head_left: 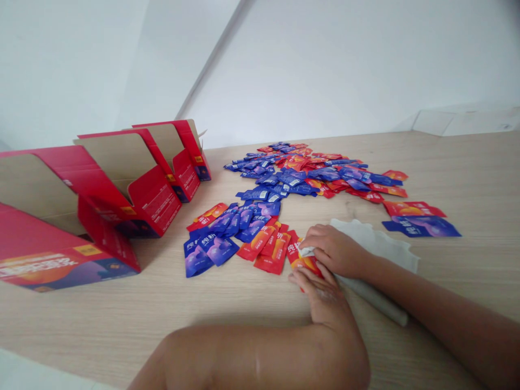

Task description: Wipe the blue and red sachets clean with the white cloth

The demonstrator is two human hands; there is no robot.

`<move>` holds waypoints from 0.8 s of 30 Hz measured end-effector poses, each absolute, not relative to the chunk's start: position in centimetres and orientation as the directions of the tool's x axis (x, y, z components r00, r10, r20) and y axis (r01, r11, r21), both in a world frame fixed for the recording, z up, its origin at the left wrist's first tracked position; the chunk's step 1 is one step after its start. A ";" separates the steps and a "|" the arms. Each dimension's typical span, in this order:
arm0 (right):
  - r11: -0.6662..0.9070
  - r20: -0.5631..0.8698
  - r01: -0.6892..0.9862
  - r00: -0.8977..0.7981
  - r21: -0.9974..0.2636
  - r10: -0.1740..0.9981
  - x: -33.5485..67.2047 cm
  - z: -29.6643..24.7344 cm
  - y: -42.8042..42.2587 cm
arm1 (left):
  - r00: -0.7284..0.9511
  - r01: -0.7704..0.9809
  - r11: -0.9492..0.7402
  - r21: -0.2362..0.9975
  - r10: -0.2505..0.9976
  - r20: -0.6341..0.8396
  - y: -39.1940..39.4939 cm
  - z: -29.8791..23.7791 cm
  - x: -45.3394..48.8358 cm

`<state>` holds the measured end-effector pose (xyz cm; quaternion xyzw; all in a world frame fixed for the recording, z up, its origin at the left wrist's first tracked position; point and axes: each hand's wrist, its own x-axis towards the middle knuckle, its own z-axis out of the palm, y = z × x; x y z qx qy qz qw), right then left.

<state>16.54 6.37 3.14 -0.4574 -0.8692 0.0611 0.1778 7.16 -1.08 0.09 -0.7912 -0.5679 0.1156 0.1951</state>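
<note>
A red sachet (294, 253) with an orange print lies on the table under both my hands. My left hand (320, 292) holds its lower end, thumb and fingers apart on it. The fingers of my right hand (335, 250) are closed around a small piece of white cloth (307, 251), pressed onto the sachet's face. A larger white cloth (376, 244) with a wavy edge lies under my right wrist; whether it joins the piece in my fingers is hidden. Just left of the hands, red sachets (273, 254) and blue sachets (219, 248) lie overlapping, face up.
Several open red boxes (97, 257) stand in a row on the left. A long heap of blue and red sachets (292, 176) spreads across the back of the wooden table (244, 303). Farther right lie a blue sachet (426, 226) and a red one (414, 209). A white wall rises behind.
</note>
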 end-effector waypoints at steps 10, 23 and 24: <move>0.535 0.258 0.806 -0.476 -0.254 0.841 17.0 2.7 6.7 | 0.330 0.870 -0.282 -0.404 0.942 0.054 -1.3 0.1 7.0; 0.516 0.333 0.808 -0.421 -0.285 0.844 16.5 3.2 6.0 | 0.362 0.850 -0.351 -0.392 0.931 -0.050 -1.2 1.2 6.8; 0.555 0.325 0.782 -0.467 -0.283 0.823 16.2 3.4 5.8 | 0.370 0.842 -0.363 -0.400 0.927 -0.064 -1.2 1.4 6.7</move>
